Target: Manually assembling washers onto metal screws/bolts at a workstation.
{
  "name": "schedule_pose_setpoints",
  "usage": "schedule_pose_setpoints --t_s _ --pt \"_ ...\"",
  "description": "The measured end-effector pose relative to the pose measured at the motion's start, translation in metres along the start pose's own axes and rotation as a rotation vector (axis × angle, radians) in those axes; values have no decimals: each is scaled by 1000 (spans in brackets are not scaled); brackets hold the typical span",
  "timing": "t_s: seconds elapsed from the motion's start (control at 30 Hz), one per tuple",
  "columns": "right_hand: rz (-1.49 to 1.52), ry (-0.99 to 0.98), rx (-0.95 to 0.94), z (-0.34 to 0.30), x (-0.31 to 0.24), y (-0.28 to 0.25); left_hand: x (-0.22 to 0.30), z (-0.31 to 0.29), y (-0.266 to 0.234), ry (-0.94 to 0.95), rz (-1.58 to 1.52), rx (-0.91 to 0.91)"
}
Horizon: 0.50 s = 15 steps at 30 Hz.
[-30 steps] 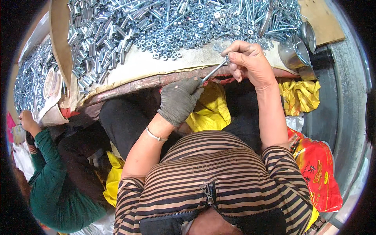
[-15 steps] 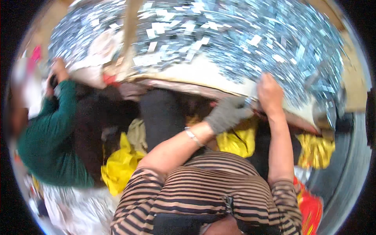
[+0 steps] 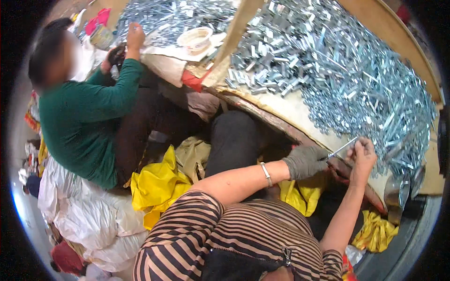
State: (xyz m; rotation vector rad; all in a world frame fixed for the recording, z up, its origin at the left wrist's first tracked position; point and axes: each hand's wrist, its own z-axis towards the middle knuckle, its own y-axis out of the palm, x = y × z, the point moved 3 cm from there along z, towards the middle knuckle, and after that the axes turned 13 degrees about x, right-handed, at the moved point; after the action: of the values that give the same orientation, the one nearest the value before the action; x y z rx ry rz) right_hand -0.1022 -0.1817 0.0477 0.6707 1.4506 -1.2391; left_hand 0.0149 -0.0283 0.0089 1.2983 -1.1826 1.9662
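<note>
My left hand (image 3: 305,162), in a grey glove, is closed on one end of a thin, shiny metal rod (image 3: 342,147). The rod points up and to the right, and its far end reaches the fingertips of my bare right hand (image 3: 363,157). Those fingers are pinched together; whether they grip the rod or some small part on it is hidden. Both hands are at the near edge of a worktable (image 3: 286,105). Just beyond them lies a heap of small metal pieces (image 3: 330,114), with a larger pile of silvery metal tubes or rods (image 3: 328,56) behind.
A wooden strip (image 3: 234,40) divides the table. At left, a person in a green sleeve (image 3: 112,96) works by another metal pile, near a plastic tub (image 3: 196,39). Yellow bags (image 3: 157,185) and white sacks (image 3: 89,206) lie low down. A raised board (image 3: 391,42) edges the far right.
The view has swung, and the scene sits differently in it and is sharper. My hands are slightly farther apart, with the rod now plainly visible between them. The co-worker's hand is raised higher.
</note>
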Motion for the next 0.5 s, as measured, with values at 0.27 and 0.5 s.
schedule_pose_setpoints --t_s 0.27,0.5 --pt "329 36 56 -18 -1 -20 14 -6 6 -11 -10 -226" --pt "612 66 -46 -32 0 -30 7 -7 17 -117 -182 -323"
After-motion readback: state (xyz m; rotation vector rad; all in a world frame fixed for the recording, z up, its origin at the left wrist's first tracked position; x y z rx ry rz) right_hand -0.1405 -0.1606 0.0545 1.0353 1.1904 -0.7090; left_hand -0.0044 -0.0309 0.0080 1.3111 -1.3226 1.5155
